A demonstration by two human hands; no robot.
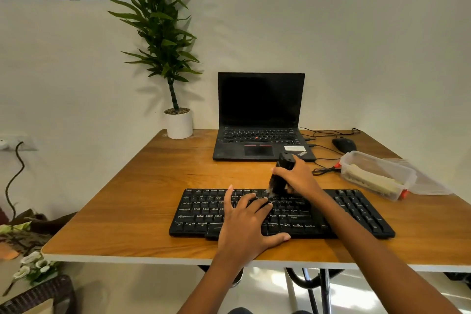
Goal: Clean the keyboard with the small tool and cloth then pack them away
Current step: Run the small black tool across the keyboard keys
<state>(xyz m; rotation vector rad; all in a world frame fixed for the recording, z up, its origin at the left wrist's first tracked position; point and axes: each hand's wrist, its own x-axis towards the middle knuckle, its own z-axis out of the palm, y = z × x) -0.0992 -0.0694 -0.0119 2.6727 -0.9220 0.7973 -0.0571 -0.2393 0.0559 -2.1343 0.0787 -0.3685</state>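
Gripping the brush (281, 173), the right hand (299, 177) has its fingers wrapped round the black body, above the far edge of the keyboard (356, 211) near its middle. The brush stands nearly upright, top tilted away from the keyboard, its pale lower end meeting the top key rows; that tip is blurred, so exact contact cannot be confirmed.

The left hand (248, 222) lies flat on the keyboard's middle keys, released, grasping nothing: fingers straight and spread toward the far rows, thumb along the near edge.

The keyboard, black and full-width, rests on the wooden desk (127, 199), slightly skewed, its right end nearer the viewer.

Beyond the keyboard's right end, apart from it, a clear plastic box (405, 173) stands uncovered, holding a pale folded item that appears to be the cloth (369, 178). A clear lid (425, 181) lies just beyond the box, further from the keyboard.

Behind the keyboard, an open laptop (260, 99) with a dark screen. Behind and right of the keyboard, a black mouse (344, 145) with loose cables (323, 169). Far behind the keyboard's left end, a plant in a white pot (179, 126) at the desk's corner
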